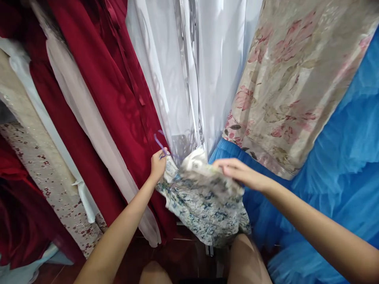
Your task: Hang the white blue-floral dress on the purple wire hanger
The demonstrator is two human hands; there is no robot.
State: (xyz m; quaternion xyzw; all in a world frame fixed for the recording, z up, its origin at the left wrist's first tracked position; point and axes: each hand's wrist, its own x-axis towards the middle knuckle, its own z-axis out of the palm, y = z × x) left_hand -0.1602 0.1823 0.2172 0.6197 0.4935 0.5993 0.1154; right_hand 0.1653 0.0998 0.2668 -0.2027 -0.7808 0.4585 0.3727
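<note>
A white garment with a blue-green floral print [207, 209] hangs between my two hands, its upper part smeared by motion. My left hand [159, 165] is closed at its upper left edge, gripping the garment and a thin purple strip [160, 144] that may be a hanger; its full shape is blurred. On the other side, the bent fingers of my right hand [238, 172] pinch the garment's upper right edge. A pale inner side of the fabric [195, 157] shows near the neckline. The lower hem hangs close to my bare knee [245, 256].
Long dark red dresses [118, 98] and a pale pink one [79, 94] hang to the left. White gowns [168, 59] hang straight ahead. To the right are a beige dress with pink flowers [290, 75] and blue tulle [334, 185]. Dark red floor tiles [180, 256] lie below.
</note>
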